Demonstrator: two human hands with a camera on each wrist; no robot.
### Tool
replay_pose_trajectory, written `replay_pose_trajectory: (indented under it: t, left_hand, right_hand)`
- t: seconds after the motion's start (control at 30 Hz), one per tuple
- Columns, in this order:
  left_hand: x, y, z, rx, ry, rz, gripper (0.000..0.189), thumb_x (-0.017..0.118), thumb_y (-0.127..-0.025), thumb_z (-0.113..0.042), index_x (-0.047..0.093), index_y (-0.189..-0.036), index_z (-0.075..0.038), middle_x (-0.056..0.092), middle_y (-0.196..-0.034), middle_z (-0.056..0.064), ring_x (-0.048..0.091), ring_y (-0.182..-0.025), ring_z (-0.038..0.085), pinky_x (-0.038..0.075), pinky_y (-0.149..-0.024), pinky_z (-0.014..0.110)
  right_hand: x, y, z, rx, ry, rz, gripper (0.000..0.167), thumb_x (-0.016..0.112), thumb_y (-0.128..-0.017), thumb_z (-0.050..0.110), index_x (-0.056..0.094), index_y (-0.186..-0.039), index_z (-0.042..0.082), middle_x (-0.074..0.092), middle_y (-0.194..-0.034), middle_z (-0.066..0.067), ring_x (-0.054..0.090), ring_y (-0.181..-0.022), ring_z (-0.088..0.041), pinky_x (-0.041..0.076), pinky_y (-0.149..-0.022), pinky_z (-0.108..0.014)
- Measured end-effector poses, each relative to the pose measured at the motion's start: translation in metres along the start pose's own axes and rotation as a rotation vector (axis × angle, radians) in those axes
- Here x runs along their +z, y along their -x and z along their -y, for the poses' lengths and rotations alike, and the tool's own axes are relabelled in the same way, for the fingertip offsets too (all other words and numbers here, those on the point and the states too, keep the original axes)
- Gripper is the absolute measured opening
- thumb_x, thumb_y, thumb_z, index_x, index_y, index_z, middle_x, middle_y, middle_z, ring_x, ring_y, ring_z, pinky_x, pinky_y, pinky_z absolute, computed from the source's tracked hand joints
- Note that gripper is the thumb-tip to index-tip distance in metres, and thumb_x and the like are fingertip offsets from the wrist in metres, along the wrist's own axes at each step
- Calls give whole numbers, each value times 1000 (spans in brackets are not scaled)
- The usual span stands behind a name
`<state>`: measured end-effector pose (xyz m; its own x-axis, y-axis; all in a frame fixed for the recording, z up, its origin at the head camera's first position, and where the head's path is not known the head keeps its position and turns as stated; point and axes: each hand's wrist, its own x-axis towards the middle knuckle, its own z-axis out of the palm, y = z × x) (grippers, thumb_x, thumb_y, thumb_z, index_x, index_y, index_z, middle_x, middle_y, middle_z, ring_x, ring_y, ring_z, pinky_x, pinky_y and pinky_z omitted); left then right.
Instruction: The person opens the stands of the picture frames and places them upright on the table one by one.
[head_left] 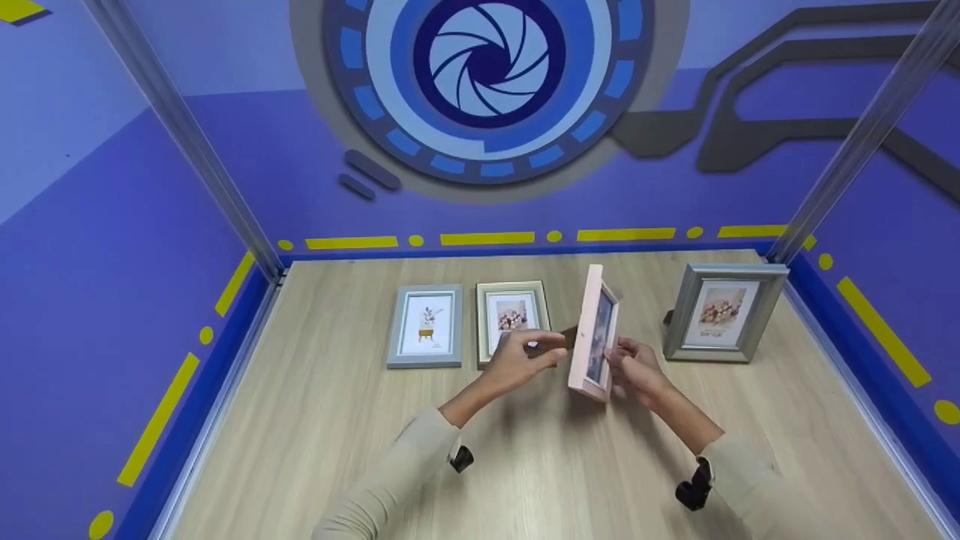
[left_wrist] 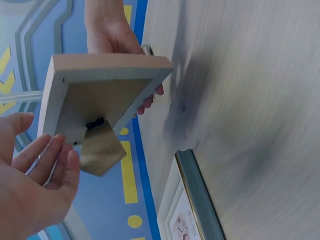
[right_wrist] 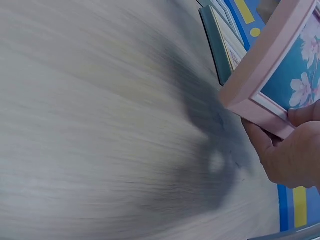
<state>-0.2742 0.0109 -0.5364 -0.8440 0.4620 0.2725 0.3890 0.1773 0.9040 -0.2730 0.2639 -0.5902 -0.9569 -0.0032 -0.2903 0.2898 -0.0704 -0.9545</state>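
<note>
My right hand (head_left: 639,373) grips a pink picture frame (head_left: 586,330) by its lower edge, the thumb on the front and the other fingers behind. It is held upright above the table, turned nearly edge-on in the head view. Its front shows white blossoms on blue (right_wrist: 280,87) in the right wrist view. On the back, a brown support leg (left_wrist: 102,147) is swung out from a small dark hinge. My left hand (head_left: 519,360) is beside that back, fingers loosely extended, with fingertips (left_wrist: 59,140) right at the frame's edge close to the leg.
Left of the hands, a blue-grey picture frame (head_left: 394,330) and a cream-gold picture frame (head_left: 510,288) are on the wooden table (head_left: 315,450). A larger silver-grey picture frame (head_left: 679,315) stands upright at the right. Blue panels (head_left: 247,165) enclose the table's back and sides.
</note>
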Motion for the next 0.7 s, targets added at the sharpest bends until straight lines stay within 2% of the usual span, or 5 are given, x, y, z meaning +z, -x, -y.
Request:
replay_pose_trajectory:
  t: [0.13,0.17,0.27,0.4,0.7]
  left_hand:
    - [8,-2,-1,-55,-32,6,31,78,-91,-22,75,-113,-2,78,-103,13,72,-84,12,59,-88,31]
    - [10,-2,-1,-65,-37,6,31,79,-89,-22,75,-112,-1,78,-101,13,70,-82,10,60,-79,28]
    - [14,-5,-1,-77,-62,-7,28,82,-86,-18,76,-108,-1,78,-95,13,64,-75,4,56,-71,19]
    - [17,-9,-1,-73,-86,-23,22,81,-86,-12,76,-104,0,77,-92,13,63,-74,3,54,-70,16]
    - [22,-25,7,-65,-143,-55,17,76,-84,-2,74,-100,5,76,-92,17,68,-77,12,56,-71,17]
  right_hand:
    - [4,-1,3,-17,2,-96,46,52,-101,0,35,-141,-15,57,-106,-6,62,-82,-10,57,-68,-27]
    - [4,0,4,-29,12,-122,47,53,-101,0,35,-141,-15,56,-108,-8,61,-82,-9,57,-68,-26]
    - [5,0,7,-58,78,-188,47,54,-101,0,36,-142,-14,55,-116,-14,59,-84,-8,56,-67,-23]
    - [3,2,11,-89,148,-252,47,54,-101,1,38,-143,-13,53,-126,-21,58,-89,-8,57,-67,-21]
    - [-3,-1,20,-219,226,-412,48,60,-95,-5,45,-139,-16,56,-125,-32,59,-90,-7,48,-73,-7]
